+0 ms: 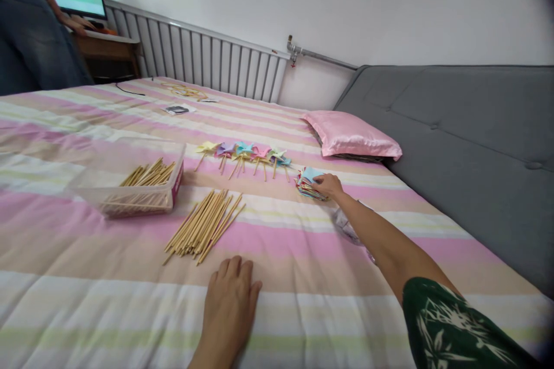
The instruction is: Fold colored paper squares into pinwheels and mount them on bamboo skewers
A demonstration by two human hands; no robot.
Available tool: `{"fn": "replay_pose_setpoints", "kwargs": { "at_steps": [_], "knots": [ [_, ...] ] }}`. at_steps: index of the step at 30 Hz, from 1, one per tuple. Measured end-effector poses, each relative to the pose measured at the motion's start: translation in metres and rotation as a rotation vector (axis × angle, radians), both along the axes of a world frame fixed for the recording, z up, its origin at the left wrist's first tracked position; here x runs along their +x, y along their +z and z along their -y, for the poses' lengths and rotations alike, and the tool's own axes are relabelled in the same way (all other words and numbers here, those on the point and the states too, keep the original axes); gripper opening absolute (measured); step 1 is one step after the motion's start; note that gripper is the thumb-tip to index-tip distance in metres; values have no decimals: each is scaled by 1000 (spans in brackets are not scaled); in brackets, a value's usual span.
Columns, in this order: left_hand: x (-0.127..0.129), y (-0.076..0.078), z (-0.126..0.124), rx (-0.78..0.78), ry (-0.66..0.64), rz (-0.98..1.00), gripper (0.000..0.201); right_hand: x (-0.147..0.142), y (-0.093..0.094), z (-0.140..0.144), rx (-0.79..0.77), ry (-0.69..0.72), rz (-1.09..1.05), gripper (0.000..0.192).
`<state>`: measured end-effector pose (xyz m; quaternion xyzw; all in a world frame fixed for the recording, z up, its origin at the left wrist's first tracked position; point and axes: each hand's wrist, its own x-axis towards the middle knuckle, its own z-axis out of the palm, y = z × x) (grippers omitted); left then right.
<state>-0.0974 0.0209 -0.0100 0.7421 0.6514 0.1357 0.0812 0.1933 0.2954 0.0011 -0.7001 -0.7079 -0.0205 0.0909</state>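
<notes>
Right hand [329, 185] reaches far right, fingers closing on the stack of folded paper squares [308, 183] lying on the bed [303, 253], seemingly picking one; left hand [229, 294] lies flat, empty, near the loose sticks [203, 223]. A stick comes next.

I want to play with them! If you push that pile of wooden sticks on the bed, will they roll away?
The sticks look thin and round, so a few might roll. The soft blanket would probably slow them. They lie loose, so a push would likely scatter them.
</notes>
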Motion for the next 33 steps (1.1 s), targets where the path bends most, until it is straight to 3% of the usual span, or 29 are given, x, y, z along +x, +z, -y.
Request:
{"fn": "replay_pose_setpoints", "kwargs": {
  "at_steps": [10,23,33],
  "knots": [
    [1,-1,-1,10,3,-4,23,7,-12,-9,23,-48,-106,28],
    [1,-2,-1,19,1,4,24,20,-17,-19,112,-425,-378,29],
    [1,-2,-1,28,6,-12,23,14,-8,-11,165,-581,-432,31]
  ]
}}
